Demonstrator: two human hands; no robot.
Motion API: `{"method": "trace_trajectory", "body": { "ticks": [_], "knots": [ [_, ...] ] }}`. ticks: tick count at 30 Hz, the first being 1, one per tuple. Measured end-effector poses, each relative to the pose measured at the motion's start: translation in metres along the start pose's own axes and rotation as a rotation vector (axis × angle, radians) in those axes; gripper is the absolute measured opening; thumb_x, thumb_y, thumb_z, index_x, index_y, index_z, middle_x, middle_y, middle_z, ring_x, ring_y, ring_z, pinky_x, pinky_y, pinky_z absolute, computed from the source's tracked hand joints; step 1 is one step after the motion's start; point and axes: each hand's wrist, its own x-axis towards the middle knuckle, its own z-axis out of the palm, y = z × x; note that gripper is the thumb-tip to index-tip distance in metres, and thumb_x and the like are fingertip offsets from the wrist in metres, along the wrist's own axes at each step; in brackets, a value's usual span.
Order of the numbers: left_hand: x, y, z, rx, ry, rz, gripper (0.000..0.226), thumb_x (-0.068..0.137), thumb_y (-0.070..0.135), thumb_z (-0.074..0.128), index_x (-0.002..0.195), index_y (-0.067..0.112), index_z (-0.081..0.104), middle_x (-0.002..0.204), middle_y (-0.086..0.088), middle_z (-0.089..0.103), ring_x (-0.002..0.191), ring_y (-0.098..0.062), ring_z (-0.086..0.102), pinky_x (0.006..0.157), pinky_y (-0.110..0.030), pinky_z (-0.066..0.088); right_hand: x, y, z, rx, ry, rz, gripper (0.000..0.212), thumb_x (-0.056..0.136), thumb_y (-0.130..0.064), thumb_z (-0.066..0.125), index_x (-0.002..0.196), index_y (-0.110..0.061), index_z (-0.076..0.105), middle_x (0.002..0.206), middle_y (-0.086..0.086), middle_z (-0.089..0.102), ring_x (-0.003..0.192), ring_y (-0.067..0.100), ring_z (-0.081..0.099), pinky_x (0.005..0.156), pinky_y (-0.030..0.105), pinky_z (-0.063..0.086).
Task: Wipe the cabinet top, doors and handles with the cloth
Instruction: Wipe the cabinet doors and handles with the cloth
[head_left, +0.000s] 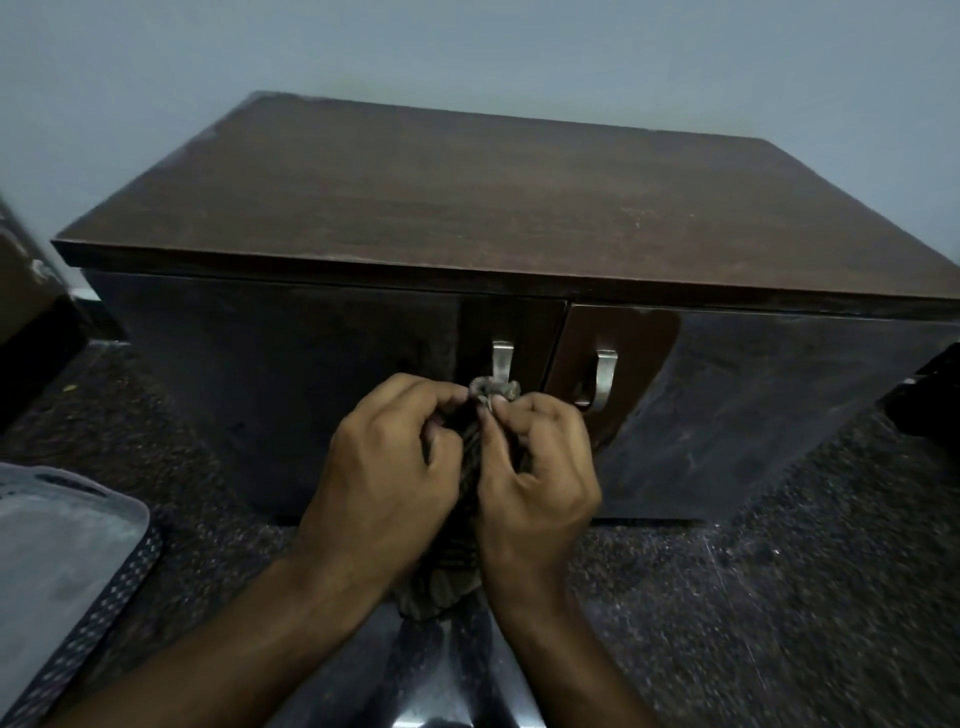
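Note:
A low dark brown cabinet (467, 197) stands against the wall, with two glossy doors and a metal handle on each. My left hand (384, 467) and my right hand (535, 467) are close together in front of the left door. Both pinch a dark striped cloth (447, 577), whose top end is bunched against the lower part of the left handle (502, 358). The rest of the cloth hangs down between my wrists. The right handle (605, 376) is bare, and the right door (753, 395) stands slightly ajar.
A grey plastic lid or tub (57, 540) with a dotted strap lies on the speckled floor at lower left. A dark box (31, 322) sits at the left edge and another dark object (930, 395) at the right edge. A pale wall is behind.

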Motion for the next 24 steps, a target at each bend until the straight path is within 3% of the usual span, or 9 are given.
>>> {"method": "trace_trajectory", "body": {
  "ticks": [3,7,10,14,17,20,24],
  "knots": [
    [-0.002,-0.001,0.002,-0.007,-0.042,0.001,0.029,0.085,0.002,0.061,0.108,0.015,0.073,0.102,0.012,0.066,0.091,0.004,0.06,0.08,0.001,0.04,-0.008,0.013,0.003,-0.004,0.05,0.079,0.011,0.079,0.01,0.078,0.083,0.002,0.071,0.092,0.007,0.067,0.088,0.009,0.065,0.076,0.019,0.056],
    [-0.002,-0.004,0.003,-0.007,-0.059,-0.008,0.03,0.085,0.003,0.061,0.11,0.015,0.073,0.103,0.012,0.066,0.09,0.007,0.059,0.079,0.001,0.04,-0.005,0.017,0.009,-0.009,0.063,0.205,0.015,0.077,0.011,0.078,0.079,-0.001,0.069,0.088,-0.001,0.065,0.088,0.0,0.063,0.077,0.005,0.047],
    [-0.002,-0.003,0.004,-0.011,-0.065,-0.007,0.03,0.086,0.004,0.061,0.111,0.015,0.073,0.104,0.012,0.066,0.092,0.007,0.059,0.079,0.001,0.04,-0.003,0.014,0.008,-0.008,0.067,0.22,0.013,0.078,0.009,0.078,0.081,-0.002,0.071,0.089,-0.001,0.066,0.089,-0.007,0.062,0.076,0.003,0.046],
    [-0.002,-0.005,0.007,-0.007,-0.058,-0.007,0.029,0.086,0.004,0.06,0.11,0.014,0.072,0.104,0.01,0.067,0.09,0.005,0.059,0.08,0.001,0.041,-0.005,0.012,0.004,-0.001,0.094,0.129,0.007,0.081,0.006,0.077,0.086,0.003,0.073,0.093,0.008,0.068,0.093,-0.004,0.062,0.079,0.009,0.051],
    [-0.002,-0.007,0.008,0.0,-0.048,-0.026,0.028,0.086,0.003,0.06,0.109,0.014,0.073,0.103,0.011,0.066,0.09,0.007,0.058,0.08,0.002,0.04,-0.006,0.018,0.008,-0.006,0.042,0.2,0.008,0.081,0.005,0.077,0.086,0.001,0.072,0.093,0.003,0.067,0.09,0.001,0.064,0.076,0.018,0.056],
    [0.0,-0.007,0.008,0.021,-0.068,-0.055,0.023,0.087,0.006,0.06,0.101,0.017,0.074,0.098,0.012,0.066,0.087,0.007,0.059,0.077,0.001,0.041,-0.008,0.019,0.007,-0.017,-0.016,0.31,0.009,0.08,0.0,0.08,0.083,-0.004,0.073,0.09,-0.002,0.068,0.087,0.006,0.065,0.073,0.025,0.057],
    [0.005,-0.009,0.006,0.152,-0.206,-0.187,0.019,0.087,0.018,0.056,0.079,0.026,0.071,0.08,0.014,0.065,0.069,0.0,0.059,0.058,-0.008,0.04,-0.001,0.002,-0.003,0.091,0.018,0.398,0.014,0.079,-0.002,0.082,0.081,-0.013,0.074,0.087,-0.005,0.069,0.085,0.007,0.068,0.068,0.012,0.053]
  ]
}}
